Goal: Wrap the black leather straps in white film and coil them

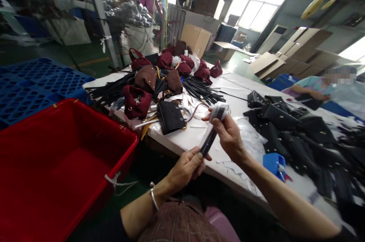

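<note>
Left fingers [195, 159], right fingers [219, 126] closed around plastic-wrapped black strip [210, 140].

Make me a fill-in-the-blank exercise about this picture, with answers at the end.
1. The big tub at lower left is coloured ____.
2. A silver bangle circles the person's ____ wrist.
3. The lattice pallet beyond the tub is coloured ____.
4. The left hand grips the lower end of a black strap, the right hand its ____ end.
Missing words: red; left; blue; upper.
</note>
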